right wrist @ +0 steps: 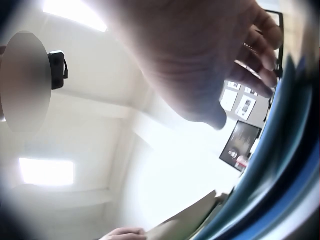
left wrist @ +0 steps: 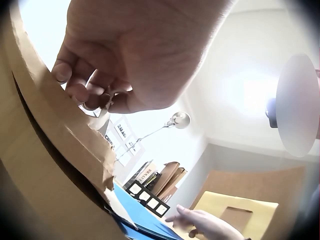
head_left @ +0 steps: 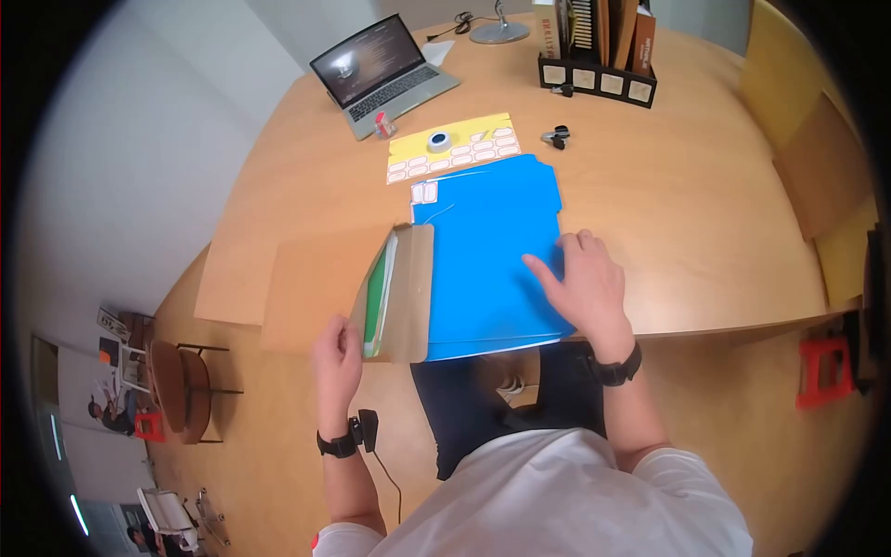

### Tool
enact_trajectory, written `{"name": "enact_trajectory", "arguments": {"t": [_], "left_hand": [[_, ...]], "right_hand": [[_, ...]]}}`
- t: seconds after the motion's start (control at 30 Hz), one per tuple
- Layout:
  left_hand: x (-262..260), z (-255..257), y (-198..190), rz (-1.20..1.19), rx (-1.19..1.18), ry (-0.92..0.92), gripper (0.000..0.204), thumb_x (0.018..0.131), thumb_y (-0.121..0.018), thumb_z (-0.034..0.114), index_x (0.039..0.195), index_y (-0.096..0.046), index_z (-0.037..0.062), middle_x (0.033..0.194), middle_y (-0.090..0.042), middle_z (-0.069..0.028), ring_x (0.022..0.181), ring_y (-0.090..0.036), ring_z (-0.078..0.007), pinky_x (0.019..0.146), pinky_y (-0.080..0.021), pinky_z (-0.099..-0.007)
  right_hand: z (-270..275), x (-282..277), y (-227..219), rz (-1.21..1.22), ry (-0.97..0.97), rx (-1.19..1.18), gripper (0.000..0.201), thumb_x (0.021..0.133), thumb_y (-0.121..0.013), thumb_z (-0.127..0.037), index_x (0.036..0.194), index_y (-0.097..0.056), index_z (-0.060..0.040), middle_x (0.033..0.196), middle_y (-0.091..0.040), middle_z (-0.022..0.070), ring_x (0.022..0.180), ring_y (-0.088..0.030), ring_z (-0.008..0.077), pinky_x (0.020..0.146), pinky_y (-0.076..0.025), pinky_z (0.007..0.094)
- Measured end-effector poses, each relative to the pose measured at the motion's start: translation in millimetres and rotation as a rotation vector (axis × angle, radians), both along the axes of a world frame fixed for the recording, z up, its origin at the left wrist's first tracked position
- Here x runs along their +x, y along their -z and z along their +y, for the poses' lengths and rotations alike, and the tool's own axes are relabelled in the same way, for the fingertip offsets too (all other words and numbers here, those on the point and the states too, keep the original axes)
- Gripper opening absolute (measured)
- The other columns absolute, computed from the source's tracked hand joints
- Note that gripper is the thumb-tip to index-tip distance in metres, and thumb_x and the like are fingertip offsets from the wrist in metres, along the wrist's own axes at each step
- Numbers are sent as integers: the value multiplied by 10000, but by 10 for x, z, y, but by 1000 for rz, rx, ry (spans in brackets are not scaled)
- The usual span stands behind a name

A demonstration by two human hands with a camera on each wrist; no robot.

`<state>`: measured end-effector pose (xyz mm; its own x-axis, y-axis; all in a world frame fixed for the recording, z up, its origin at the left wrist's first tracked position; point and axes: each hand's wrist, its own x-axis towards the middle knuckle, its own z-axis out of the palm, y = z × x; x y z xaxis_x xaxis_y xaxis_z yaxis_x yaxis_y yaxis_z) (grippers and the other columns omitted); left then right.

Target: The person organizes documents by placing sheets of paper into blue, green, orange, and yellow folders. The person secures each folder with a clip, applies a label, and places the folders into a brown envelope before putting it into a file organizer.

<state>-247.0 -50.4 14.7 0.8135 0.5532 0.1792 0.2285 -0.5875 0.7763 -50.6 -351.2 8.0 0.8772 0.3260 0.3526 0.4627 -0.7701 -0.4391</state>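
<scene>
A brown kraft paper document envelope (head_left: 316,278) lies at the table's front left, its mouth spread so that green and white sheets (head_left: 375,302) show inside. My left hand (head_left: 336,362) pinches the envelope's near edge between thumb and curled fingers; the left wrist view shows these fingers at the paper edge (left wrist: 65,115). Under the envelope's right side lies a blue folder (head_left: 492,269), with two red-framed labels (head_left: 424,193) near its top left corner. My right hand (head_left: 589,283) rests with spread, relaxed fingers at the folder's right edge.
Behind the folder lies a yellow sheet (head_left: 405,148) of labels with a white tape roll (head_left: 439,141) on it. A black clip (head_left: 557,137), a small red-and-clear item (head_left: 383,124), a laptop (head_left: 380,70), a lamp base (head_left: 499,33) and a book rack (head_left: 594,82) stand farther back.
</scene>
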Motion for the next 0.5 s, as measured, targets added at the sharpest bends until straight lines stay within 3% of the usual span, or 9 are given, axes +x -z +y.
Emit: {"name": "enact_trajectory", "arguments": {"t": [0.07,0.17,0.27,0.37,0.47,0.5], "left_hand": [[-13,19,29,-3,9,-8,242,1000,-554,79,791,-455,10,650,-329,6,611,-343,-74,534,-302,-274],[-26,44,28,-8,16,-40,249,997,-558,79,780,-456,10,646,-332,6,609,-341,-75,535,-304,-273],[-40,-3,-43,-1,45,-73,248,993,-566,80,779,-462,10,640,-330,7,606,-337,-74,535,-306,-271],[-54,1,-42,-6,24,-75,239,988,-574,80,784,-470,11,637,-331,11,603,-337,-74,535,-307,-268],[-86,8,-28,1,45,-81,230,986,-577,75,786,-482,11,634,-337,17,603,-333,-72,533,-302,-266],[-92,11,-21,4,33,-77,227,985,-575,72,785,-485,11,632,-343,18,602,-337,-70,532,-302,-266]], "right_hand": [[-88,92,28,140,26,-122,554,848,-741,-551,1001,-659,-24,983,-665,133,915,-668,315,727,-553,433],[-94,129,123,137,16,-160,588,799,-778,-579,982,-646,-36,976,-662,125,926,-677,304,736,-551,426],[-121,167,103,242,39,-89,553,803,-791,-546,966,-645,-38,939,-680,145,906,-687,320,740,-545,434],[-209,246,55,370,42,-60,463,870,-749,-472,953,-639,-30,890,-693,175,875,-689,352,744,-536,445],[-283,320,199,272,79,162,366,932,-686,-386,953,-642,-23,854,-696,197,846,-682,383,751,-529,459],[-332,325,212,318,68,127,322,967,-641,-338,1023,-631,-21,909,-693,184,884,-677,383,752,-528,463]]}}
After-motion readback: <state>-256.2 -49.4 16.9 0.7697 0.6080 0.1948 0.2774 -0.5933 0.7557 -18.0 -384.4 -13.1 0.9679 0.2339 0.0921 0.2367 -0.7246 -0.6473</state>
